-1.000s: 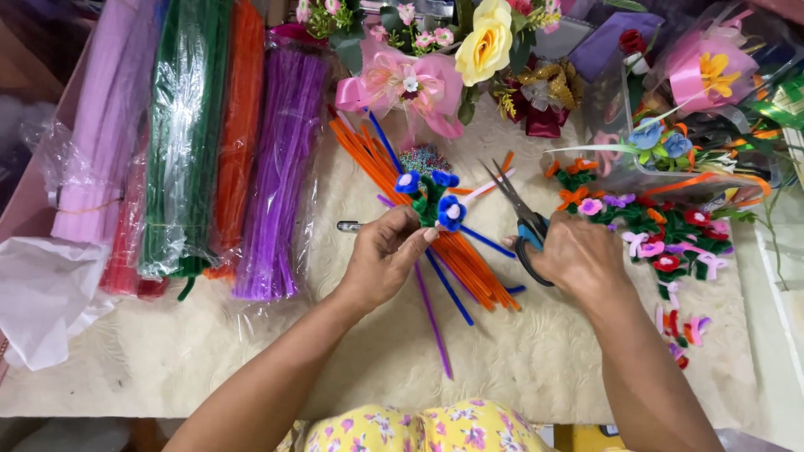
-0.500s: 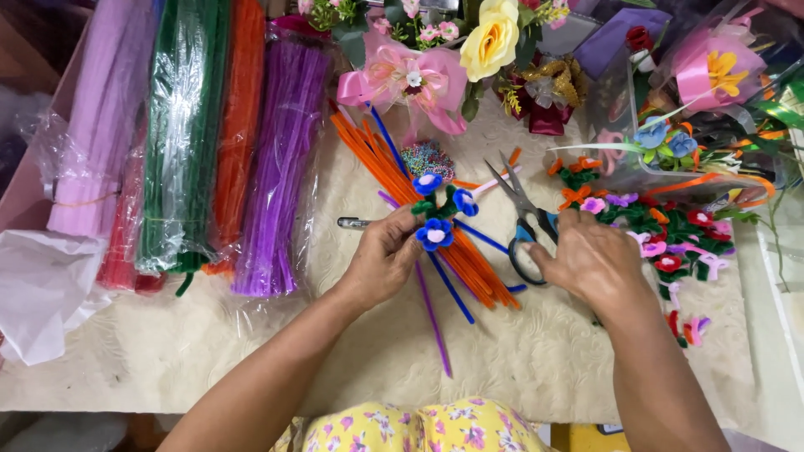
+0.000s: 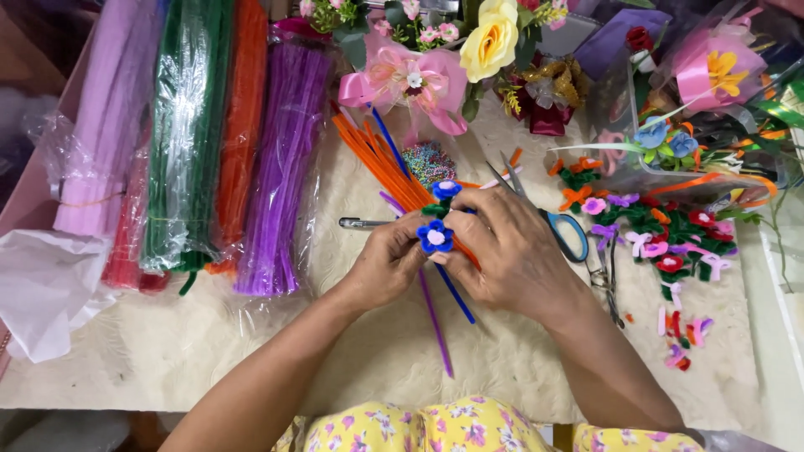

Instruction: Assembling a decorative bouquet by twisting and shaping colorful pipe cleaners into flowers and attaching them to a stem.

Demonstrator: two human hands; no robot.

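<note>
Left hand (image 3: 387, 266) and right hand (image 3: 508, 251) meet fingertip to fingertip, both pinched on a small blue pipe-cleaner flower (image 3: 435, 237) with a white centre (a second blue bloom (image 3: 445, 190) sits just above it). Under the hands lie loose orange stems (image 3: 381, 163) on the fluffy cream worktop (image 3: 352, 351). Blue-handled scissors (image 3: 561, 230) rest just beyond the right hand, and bagged purple stems (image 3: 280, 176) lie well apart, past the left hand.

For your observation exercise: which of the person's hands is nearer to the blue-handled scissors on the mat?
Right. The right hand lies against the scissors, partly covering them; the left hand sits farther away, across the blue flower.
</note>
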